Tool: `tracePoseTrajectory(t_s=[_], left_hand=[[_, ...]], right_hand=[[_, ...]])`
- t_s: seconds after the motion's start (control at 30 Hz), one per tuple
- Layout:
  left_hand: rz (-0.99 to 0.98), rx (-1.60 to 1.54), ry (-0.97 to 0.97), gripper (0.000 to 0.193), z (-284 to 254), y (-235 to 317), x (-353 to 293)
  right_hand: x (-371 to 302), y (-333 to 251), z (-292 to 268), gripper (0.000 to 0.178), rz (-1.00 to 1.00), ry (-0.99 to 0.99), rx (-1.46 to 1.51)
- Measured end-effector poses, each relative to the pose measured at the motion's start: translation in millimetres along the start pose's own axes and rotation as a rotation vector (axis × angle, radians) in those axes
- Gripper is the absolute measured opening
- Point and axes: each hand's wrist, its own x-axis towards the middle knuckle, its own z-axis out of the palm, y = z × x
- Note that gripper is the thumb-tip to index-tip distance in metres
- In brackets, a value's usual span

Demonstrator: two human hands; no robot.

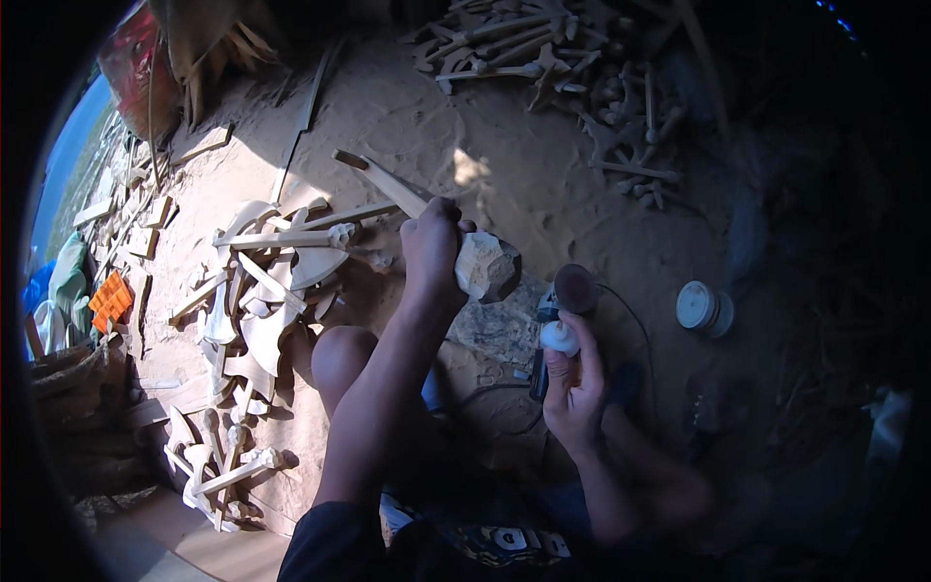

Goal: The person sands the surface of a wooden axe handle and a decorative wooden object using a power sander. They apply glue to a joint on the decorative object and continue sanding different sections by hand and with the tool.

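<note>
My left hand [432,247] is closed around the pale handle of a wooden mace [393,184], just below its chunky faceted head [488,267]. The handle slants away to the far left. In my right hand [574,393], thumb and fingers pinch a small white rounded thing with a pointed top [560,337]; its kind is unclear. Just beyond those fingers lies an angle grinder [547,308] with a round brownish disc [576,288], its body partly hidden by the hand. A flat grey stone [499,325] sits under and beside it.
Carved wooden axes and maces [267,291] lie heaped on the sandy ground to the left. More carved pieces [524,44] are piled at the far side. A white round tub [705,308] stands right; a dark cord [635,325] curves near the grinder. Orange sheet [112,301] lies far left.
</note>
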Motion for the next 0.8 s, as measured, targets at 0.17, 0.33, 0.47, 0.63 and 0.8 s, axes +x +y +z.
tracePoseTrajectory(t_s=[0.17, 0.33, 0.47, 0.63, 0.8], left_hand=[[0.028, 0.038, 0.008, 0.013, 2, -5, 4], [0.118, 0.204, 0.035, 0.017, 4, -7, 4], [0.118, 0.156, 0.063, 0.019, 4, -8, 7], [0.083, 0.096, 0.064, 0.018, 4, -7, 12], [0.102, 0.126, 0.076, 0.017, 7, -5, 11]], right_hand=[[71, -44, -26, 0.037, -0.309, -0.071, -0.355], [97, -47, -34, 0.053, -0.591, -0.103, -0.614], [102, -52, -33, 0.055, -0.642, -0.157, -0.695], [108, -56, -30, 0.055, -0.673, -0.173, -0.75], [112, -58, -28, 0.054, -0.693, -0.182, -0.778]])
